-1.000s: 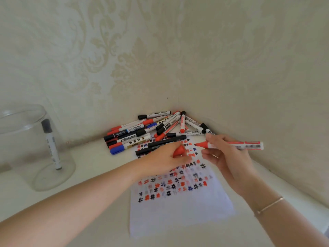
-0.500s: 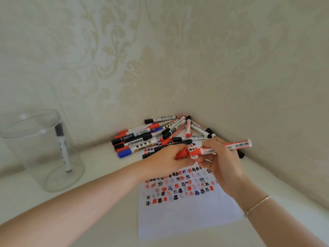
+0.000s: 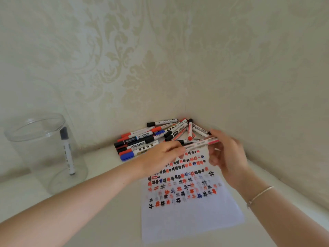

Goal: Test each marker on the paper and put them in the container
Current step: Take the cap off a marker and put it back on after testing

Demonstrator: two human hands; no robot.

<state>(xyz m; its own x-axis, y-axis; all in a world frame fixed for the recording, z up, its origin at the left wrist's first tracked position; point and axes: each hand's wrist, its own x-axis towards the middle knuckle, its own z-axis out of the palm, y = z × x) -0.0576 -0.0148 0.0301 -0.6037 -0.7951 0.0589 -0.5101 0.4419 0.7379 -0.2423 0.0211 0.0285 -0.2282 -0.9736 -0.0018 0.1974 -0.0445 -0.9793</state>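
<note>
Both hands grip the red marker [image 3: 201, 144], left hand [image 3: 162, 155] at its cap end, right hand [image 3: 227, 154] on the barrel, so I'd press the cap until it clicks.

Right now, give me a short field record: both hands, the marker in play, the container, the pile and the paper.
left hand: grips the cap end of the red marker
right hand: holds the barrel of the same marker, blurred
red marker: level above the paper, between both hands
container: clear, upright at far left, one black-capped marker leaning inside
pile of markers: in the wall corner
paper: rows of red, black and blue marks on its upper part
</note>
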